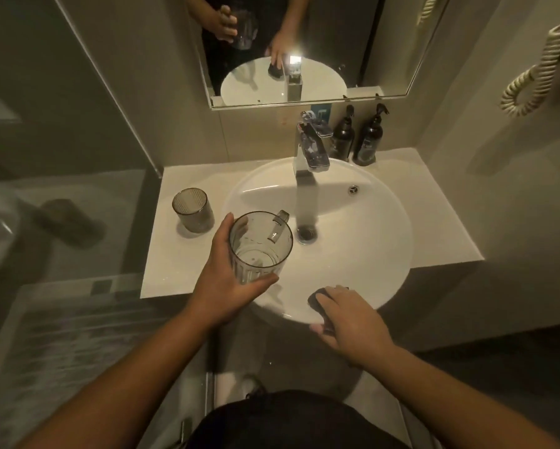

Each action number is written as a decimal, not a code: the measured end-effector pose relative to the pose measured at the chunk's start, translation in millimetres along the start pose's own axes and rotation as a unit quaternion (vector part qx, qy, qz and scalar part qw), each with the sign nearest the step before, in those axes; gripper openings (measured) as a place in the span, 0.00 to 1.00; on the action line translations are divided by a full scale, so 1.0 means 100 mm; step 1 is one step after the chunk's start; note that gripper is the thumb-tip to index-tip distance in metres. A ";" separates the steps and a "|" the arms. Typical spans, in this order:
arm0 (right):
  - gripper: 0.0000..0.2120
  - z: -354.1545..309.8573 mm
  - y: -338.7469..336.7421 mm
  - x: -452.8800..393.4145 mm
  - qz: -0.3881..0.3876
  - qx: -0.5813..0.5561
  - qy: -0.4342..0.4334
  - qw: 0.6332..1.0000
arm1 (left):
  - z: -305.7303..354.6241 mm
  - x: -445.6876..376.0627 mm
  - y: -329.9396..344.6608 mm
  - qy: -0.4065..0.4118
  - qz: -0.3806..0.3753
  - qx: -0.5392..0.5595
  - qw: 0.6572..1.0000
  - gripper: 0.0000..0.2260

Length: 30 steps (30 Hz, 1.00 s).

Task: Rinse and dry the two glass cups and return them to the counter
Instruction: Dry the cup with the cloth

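This is a small bathroom, likely a hotel one: a round white basin [369, 254] sits in a white counter [188, 254] with a chrome mixer tap [312, 147] over it, a wall mirror [272, 43] above, and two dark pump bottles [356, 137] standing together beside the tap. A coiled cord [531, 82] hangs on the right wall, a glass partition [78, 157] closes off the left side, and a tiled floor shows beyond it
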State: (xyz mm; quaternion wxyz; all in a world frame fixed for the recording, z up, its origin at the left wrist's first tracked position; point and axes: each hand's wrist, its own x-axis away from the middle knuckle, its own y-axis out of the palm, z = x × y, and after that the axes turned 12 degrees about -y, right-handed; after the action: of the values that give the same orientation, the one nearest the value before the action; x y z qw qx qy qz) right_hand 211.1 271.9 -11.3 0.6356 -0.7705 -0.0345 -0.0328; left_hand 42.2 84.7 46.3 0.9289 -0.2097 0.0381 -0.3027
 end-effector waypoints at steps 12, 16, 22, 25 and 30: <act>0.43 -0.16 -0.89 0.12 0.100 -0.348 -0.052 0.931 | 0.29 0.75 0.37 0.031 0.138 0.053 0.988 0.45; 0.39 -0.43 -1.32 -0.02 0.123 -0.426 -0.114 0.889 | 0.50 0.78 0.35 0.043 0.191 0.040 0.980 0.45; 0.43 -0.43 -1.57 -0.62 0.161 -0.403 -0.125 0.892 | 0.64 0.52 0.03 0.013 0.120 -0.016 0.993 0.43; 0.43 -0.39 -1.70 -1.09 0.156 -0.404 -0.135 0.891 | 0.63 0.16 -0.32 -0.004 0.107 -0.024 0.994 0.37; 0.40 -0.35 -1.86 -2.17 0.183 -0.411 -0.139 0.882 | 0.52 -0.95 -1.03 -0.034 0.094 -0.050 0.994 0.42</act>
State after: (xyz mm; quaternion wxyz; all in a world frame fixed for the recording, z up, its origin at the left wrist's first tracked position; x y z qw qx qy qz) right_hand -22.3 270.6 156.1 0.2455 -0.9519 0.0356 0.1799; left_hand -81.0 83.4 131.3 0.9424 -0.2618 0.0408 -0.2040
